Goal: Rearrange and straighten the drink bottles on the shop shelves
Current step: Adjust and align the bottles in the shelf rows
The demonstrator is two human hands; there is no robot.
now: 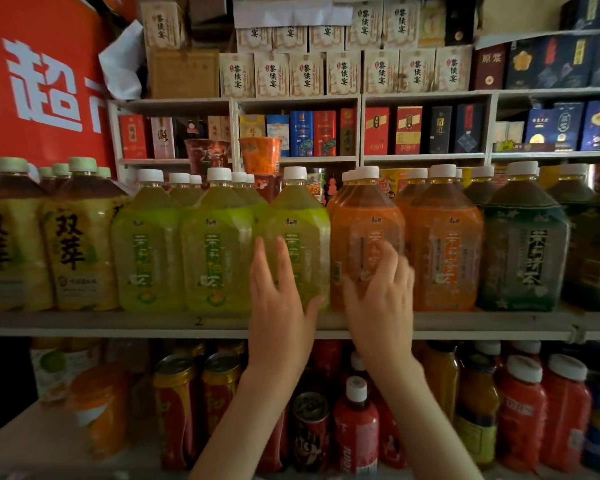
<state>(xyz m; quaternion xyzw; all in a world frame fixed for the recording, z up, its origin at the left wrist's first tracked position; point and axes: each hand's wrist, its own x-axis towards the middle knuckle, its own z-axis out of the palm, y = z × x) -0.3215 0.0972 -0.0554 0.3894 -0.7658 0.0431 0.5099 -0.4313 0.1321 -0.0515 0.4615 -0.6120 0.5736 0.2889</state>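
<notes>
**Inspector:** Head view. Report the middle shelf [118,322].

**Assistant:** A row of large drink bottles stands upright along its front edge: yellow-label bottles [77,244] at the left, then green ones, orange ones, and a dark green bottle [523,244] at the right. The green bottle [297,216] and the orange bottle [368,216] stand side by side at the centre, touching.

**Inspector:** The hands?

**Assistant:** The left hand [278,306] lies flat on the front of the green bottle, fingers straight and pointing up, thumb spread towards the bottle's lower right corner. The right hand [378,299] is on the front of the orange bottle with its fingers bent. It is blurred, so I cannot tell whether it grasps the bottle.

**Inspector:** Surroundings?

**Assistant:** Cans [177,403] and red bottles [355,420] are on the shelf below. Boxed goods [305,74] fill the shelves behind, and a red sign [39,81] hangs at upper left.
</notes>
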